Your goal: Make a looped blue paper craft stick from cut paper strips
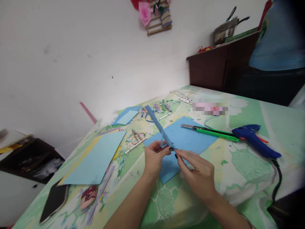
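Observation:
My left hand [156, 153] is closed on the lower end of a narrow blue paper strip [157, 122], which slants up and away to the left. Thin loops of the same blue paper stand off its side. My right hand [196, 168] pinches the strip's lower end, its fingertips almost touching those of my left hand. Exactly how the paper is folded there is hidden by the fingers. Beneath both hands a blue paper sheet [200, 143] lies flat on the table. A green utility knife [214, 133], blade out, rests across the sheet's right side.
A blue glue gun [256, 140] with a black cord lies at right. Leftward are light blue sheets [95, 159], a phone [54, 201], a pink case [88, 197], purple strips [101, 194] and scissors [137, 137]. Paper curls [163, 106] and scraps lie at the back, before the wall.

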`<state>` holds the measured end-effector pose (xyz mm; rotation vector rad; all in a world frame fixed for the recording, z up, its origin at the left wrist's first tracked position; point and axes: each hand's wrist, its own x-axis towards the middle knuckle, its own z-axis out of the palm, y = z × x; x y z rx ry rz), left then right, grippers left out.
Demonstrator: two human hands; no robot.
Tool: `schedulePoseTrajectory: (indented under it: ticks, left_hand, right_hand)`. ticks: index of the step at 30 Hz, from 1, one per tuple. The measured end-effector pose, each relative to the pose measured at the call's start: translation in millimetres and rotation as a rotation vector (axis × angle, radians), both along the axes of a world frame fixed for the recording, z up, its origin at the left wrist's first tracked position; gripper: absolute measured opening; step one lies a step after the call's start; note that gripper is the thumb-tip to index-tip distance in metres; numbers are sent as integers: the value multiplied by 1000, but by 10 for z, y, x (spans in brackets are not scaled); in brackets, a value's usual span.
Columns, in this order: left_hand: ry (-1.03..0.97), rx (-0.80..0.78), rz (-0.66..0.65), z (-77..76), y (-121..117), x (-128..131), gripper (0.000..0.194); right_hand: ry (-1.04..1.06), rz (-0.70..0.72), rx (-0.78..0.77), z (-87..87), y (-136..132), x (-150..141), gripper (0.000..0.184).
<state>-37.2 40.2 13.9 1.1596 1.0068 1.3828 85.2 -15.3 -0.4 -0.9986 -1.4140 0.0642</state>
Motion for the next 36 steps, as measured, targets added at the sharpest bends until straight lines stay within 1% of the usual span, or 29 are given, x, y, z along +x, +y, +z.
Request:
schedulePoseTrajectory:
  ticks: [8,15,23,29,36]
  left_hand:
    - [0,29,-57,-9,-12,-3,25]
    - [-22,28,-53,-21,-4,1,26]
    - [-36,23,-96,-19,-7,-8,24]
    - [-45,37,-129,-23,-5,-5,23]
    - [-49,36,-157,-8,-14,0,22]
  right_hand:
    - [1,-7,8,-7,-16,0,22]
    - [30,60,-47,-15,-10,13,23]
    - [56,116,-73,-11,-19,33,19]
    - [118,143,-146,-8,-22,33,18]
    - [172,198,-252,-47,-32,47,22]
